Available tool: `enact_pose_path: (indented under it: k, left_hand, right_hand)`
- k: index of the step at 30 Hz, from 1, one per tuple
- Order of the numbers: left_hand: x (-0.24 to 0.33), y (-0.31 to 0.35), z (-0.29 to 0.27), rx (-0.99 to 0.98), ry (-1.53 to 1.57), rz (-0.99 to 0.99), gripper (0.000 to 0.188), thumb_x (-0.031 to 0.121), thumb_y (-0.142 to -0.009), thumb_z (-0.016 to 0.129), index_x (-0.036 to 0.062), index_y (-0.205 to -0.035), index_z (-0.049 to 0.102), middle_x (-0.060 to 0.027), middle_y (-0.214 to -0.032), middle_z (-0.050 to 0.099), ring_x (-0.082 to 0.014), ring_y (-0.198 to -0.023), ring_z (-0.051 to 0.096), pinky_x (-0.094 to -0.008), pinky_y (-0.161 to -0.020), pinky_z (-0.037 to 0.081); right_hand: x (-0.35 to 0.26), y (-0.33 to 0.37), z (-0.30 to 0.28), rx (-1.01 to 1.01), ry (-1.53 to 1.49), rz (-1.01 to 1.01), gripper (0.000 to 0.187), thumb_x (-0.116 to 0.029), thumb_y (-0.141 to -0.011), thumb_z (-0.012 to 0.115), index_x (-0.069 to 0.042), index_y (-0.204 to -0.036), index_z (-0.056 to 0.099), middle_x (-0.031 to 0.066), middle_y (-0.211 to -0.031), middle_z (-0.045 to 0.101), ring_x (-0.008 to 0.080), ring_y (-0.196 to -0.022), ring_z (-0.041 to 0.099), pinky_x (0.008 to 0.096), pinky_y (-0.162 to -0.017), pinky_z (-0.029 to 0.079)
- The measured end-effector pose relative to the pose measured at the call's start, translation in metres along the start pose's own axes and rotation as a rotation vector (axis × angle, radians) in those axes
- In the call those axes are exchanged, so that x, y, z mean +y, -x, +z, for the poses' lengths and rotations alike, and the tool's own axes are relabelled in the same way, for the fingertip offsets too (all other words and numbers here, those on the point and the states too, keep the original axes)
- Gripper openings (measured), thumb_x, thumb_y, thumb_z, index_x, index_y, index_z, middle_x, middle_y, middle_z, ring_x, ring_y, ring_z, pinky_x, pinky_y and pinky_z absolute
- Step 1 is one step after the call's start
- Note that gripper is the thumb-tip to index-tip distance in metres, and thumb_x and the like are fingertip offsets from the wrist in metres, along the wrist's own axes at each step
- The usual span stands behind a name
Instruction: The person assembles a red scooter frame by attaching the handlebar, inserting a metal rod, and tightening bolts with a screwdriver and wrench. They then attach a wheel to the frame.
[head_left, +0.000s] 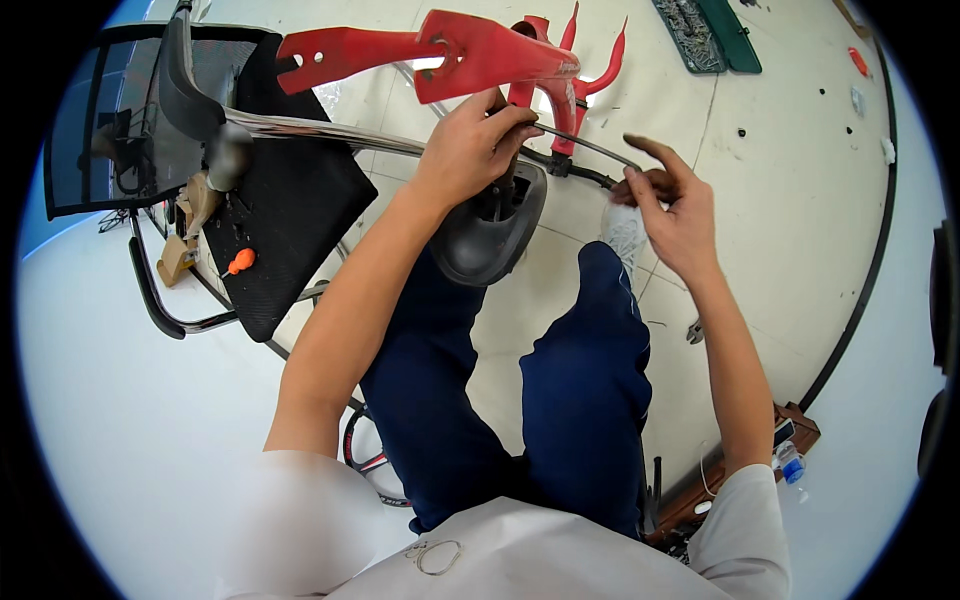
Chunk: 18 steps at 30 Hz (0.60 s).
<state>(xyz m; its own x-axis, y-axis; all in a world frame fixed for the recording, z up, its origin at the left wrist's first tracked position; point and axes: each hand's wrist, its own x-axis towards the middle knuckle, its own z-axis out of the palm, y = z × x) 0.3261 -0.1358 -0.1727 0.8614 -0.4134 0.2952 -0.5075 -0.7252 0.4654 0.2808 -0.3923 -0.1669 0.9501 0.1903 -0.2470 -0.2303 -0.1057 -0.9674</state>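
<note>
A red bicycle frame [520,62] stands in front of me, with a dark grey saddle [488,235] at its near side. Between my hands runs a thin grey rod [585,143]; whether it is a stiff cable or a tool does not show. My left hand [470,145] is closed on the rod's left end, close against the red frame. Thumb and fingers of my right hand [672,200] pinch the other end, with the index finger stretched out. The fingertips look darkened with grime.
On the left, a black mesh chair [285,200] holds an orange-handled screwdriver [241,262] and small loose parts. A green case [738,40] of metal pieces lies on the tiled floor at the far right. Nearer are a wrench [694,332] and a water bottle [791,466].
</note>
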Motion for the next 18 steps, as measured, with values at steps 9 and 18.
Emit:
enact_pose_path:
  k: [9,18]
  left_hand:
    - [0.005,-0.003,-0.005,-0.028,-0.046,0.031,0.02,0.01,-0.078,0.077,0.0088,-0.097,0.069,-0.0069,-0.082,0.055,-0.0216,-0.07,0.061,-0.0336,-0.06,0.051]
    - [0.003,-0.003,-0.001,-0.009,-0.03,0.054,0.017,0.011,-0.081,0.075,0.0085,-0.096,0.07,-0.0063,-0.082,0.056,-0.0211,-0.068,0.061,-0.0335,-0.06,0.051]
  right_hand:
    - [-0.006,-0.004,-0.006,-0.121,-0.572,0.295,0.036,-0.021,-0.097,0.054,0.007,-0.12,0.058,0.0173,-0.094,0.07,0.023,-0.081,0.07,0.0316,-0.075,0.056]
    - [-0.003,-0.01,-0.017,0.064,0.318,-0.404,0.029,0.0,-0.085,0.066,0.0,-0.114,0.065,0.0112,-0.095,0.07,0.0166,-0.081,0.069,0.0274,-0.077,0.053]
